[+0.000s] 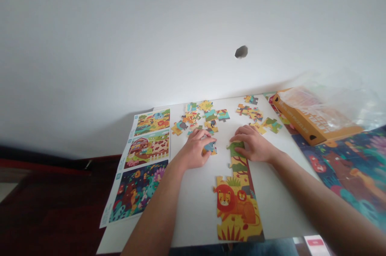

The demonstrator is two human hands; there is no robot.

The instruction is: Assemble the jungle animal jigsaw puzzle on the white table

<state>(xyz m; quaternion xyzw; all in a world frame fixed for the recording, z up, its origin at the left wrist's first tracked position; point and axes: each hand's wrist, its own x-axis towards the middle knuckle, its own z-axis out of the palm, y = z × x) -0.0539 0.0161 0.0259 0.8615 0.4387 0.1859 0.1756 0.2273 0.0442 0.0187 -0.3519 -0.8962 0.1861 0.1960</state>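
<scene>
Pinching a blue puzzle piece (211,147) in my left fingers (206,142) at mid-frame, right fingers (240,138) on the lion strip (233,203).
My right fingers cover the strip's green upper end; I can't tell from here whether they grip it or only press. Pushing too hard sideways there could spring the joints, since the strip's upper part is narrow. A wrongly turned blue piece could jam against a tab and bend it. Loose pieces (210,116) crowd the upper middle of the tabletop (193,207), just beyond my left knuckles, so a careless reach might scatter them. The picture sheet (147,147) lies at left, its lower corner behind my left forearm (163,207), and the orange box (297,121) under clear plastic (325,103) limits room at right.
</scene>
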